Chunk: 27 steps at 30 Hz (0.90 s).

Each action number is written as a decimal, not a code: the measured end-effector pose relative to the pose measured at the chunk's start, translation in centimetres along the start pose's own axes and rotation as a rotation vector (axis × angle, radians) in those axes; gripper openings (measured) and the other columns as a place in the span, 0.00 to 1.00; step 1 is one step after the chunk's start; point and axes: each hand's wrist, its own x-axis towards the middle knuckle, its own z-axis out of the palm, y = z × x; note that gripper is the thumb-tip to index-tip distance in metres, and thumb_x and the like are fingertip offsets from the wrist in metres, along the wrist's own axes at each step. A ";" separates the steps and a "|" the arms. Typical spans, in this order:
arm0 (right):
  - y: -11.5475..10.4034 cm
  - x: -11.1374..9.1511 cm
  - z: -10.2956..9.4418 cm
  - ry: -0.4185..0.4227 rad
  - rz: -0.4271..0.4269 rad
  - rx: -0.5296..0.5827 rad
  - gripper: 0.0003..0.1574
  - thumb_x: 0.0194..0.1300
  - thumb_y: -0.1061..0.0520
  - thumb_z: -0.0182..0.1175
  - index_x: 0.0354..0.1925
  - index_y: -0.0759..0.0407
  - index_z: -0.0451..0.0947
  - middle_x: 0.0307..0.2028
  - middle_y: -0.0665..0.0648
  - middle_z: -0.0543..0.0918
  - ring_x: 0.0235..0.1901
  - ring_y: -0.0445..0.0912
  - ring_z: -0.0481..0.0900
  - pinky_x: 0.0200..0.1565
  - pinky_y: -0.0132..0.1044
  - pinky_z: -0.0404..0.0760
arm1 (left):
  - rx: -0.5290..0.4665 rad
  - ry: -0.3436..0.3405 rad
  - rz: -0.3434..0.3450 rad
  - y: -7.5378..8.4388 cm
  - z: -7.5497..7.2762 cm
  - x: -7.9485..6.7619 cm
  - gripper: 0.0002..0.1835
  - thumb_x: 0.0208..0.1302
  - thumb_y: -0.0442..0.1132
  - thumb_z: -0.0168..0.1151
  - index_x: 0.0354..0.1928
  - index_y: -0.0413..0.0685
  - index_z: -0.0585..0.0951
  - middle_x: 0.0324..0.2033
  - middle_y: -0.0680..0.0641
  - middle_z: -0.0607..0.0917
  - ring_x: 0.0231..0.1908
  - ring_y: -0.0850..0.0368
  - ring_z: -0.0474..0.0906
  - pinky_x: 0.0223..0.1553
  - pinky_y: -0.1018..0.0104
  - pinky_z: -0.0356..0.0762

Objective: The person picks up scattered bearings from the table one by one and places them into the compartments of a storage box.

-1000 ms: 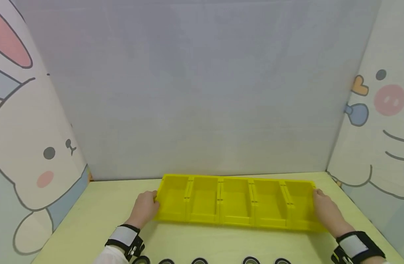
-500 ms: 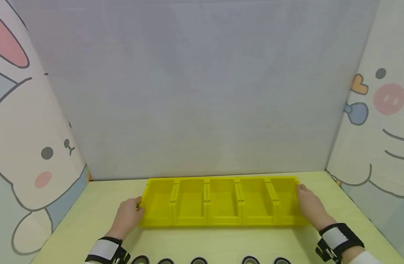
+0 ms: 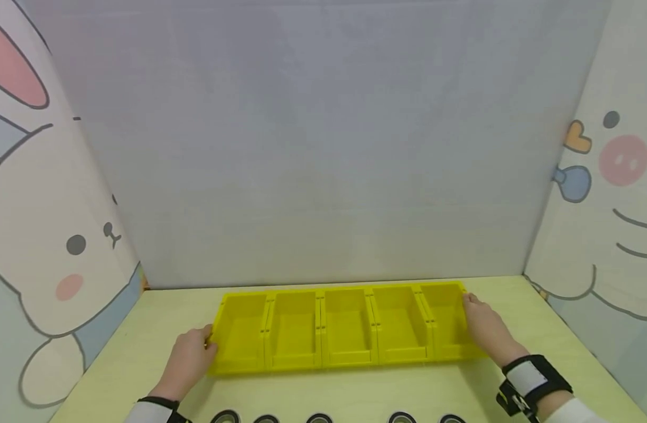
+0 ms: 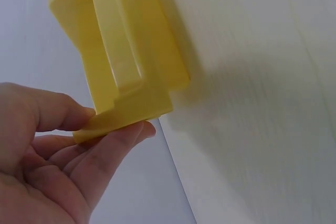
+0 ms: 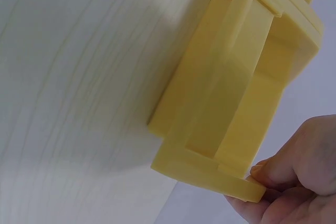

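A long yellow tray [image 3: 349, 356], split by dividers into several compartments in a row, spans the table's middle in the head view. My left hand [image 3: 187, 359] pinches its left end, with the thumb over the end wall and fingers beneath in the left wrist view, where that yellow end wall [image 4: 123, 119] shows close up. At the opposite end my right hand [image 3: 488, 328] grips the tray's edge between thumb and fingers; the right wrist view shows the same yellow tray end [image 5: 207, 174]. A shadow falls under the tray. Whether its base touches the table cannot be told.
Several round things with dark rims, such as this ring [image 3: 319, 419], line the bottom of the head view, partly cut off. The pale wooden table [image 3: 117, 352] meets a grey back wall [image 3: 323, 147]. Side panels with cartoon animals [image 3: 49, 264] flank it.
Both hands have carried the yellow tray leftward across the table. Its left end has come nearer to me, so its tilt has changed. The round things have stayed put.
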 end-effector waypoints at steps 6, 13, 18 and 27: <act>-0.3 0.1 -0.1 -0.011 -0.010 0.012 0.23 0.61 0.75 0.53 0.55 0.84 0.66 0.53 0.82 0.71 0.50 0.70 0.74 0.49 0.57 0.77 | -0.010 -0.009 0.004 -0.5 -0.4 -0.4 0.23 0.60 0.29 0.55 0.56 0.21 0.71 0.43 0.28 0.81 0.18 0.58 0.66 0.17 0.71 0.64; -0.1 -0.1 0.4 0.002 -0.044 0.000 0.24 0.58 0.75 0.56 0.53 0.84 0.67 0.51 0.81 0.72 0.47 0.69 0.76 0.46 0.55 0.79 | 0.018 -0.023 -0.004 -0.3 -0.5 -0.5 0.23 0.61 0.30 0.56 0.55 0.21 0.71 0.44 0.28 0.81 0.19 0.58 0.66 0.17 0.71 0.63; 0.4 -0.2 0.6 0.004 -0.058 0.008 0.24 0.58 0.75 0.55 0.54 0.84 0.66 0.52 0.81 0.72 0.50 0.69 0.74 0.49 0.56 0.78 | 0.021 -0.010 0.006 -0.1 -0.5 -0.5 0.22 0.60 0.29 0.56 0.55 0.21 0.72 0.43 0.28 0.82 0.18 0.58 0.65 0.16 0.71 0.62; 2.0 -0.3 -2.9 0.076 -0.132 0.141 0.45 0.64 0.62 0.57 0.72 0.65 0.47 0.65 0.82 0.52 0.53 0.75 0.67 0.45 0.63 0.76 | 0.020 -0.027 0.013 0.0 -0.7 0.0 0.23 0.59 0.29 0.56 0.55 0.20 0.72 0.44 0.28 0.81 0.20 0.58 0.66 0.17 0.72 0.62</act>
